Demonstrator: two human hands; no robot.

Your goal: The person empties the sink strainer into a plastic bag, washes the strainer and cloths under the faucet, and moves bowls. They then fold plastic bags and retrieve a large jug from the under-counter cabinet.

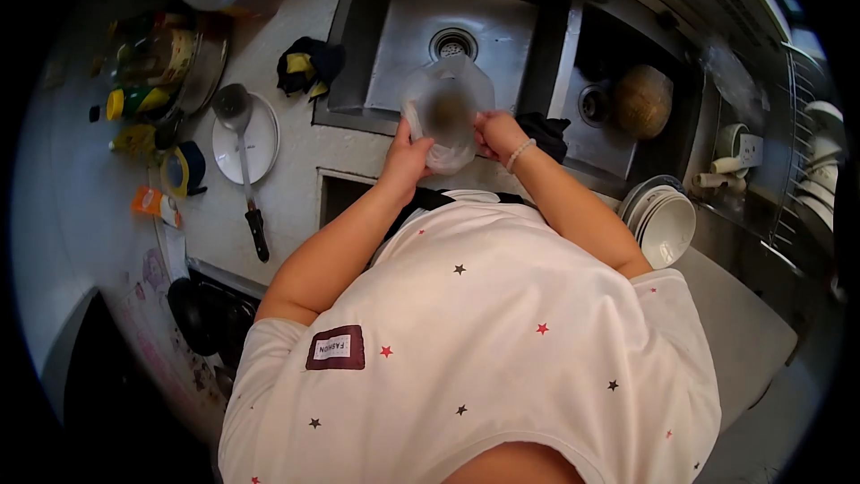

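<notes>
Both of my hands hold a translucent plastic bag (468,81) at the near edge of the left sink basin (502,22). Something brownish and dark shows inside the bag, too blurred to name. My left hand (409,157) is closed on the bag's left side, thumb on the near rim. On the other side, my right hand (499,134) pinches the bag's edge, with a beaded bracelet (521,155) on that wrist. Beyond the bag lies the round drain (452,43). Dark cloth (545,134) rests on the sink edge beside my right hand.
A spatula (240,139) lies across white plates (269,139) on the left counter, near a black-and-yellow cloth (310,66) and several bottles (148,100). The right basin holds a brownish rounded object (642,100). Stacked bowls (667,226) and a dish rack (788,161) stand at right.
</notes>
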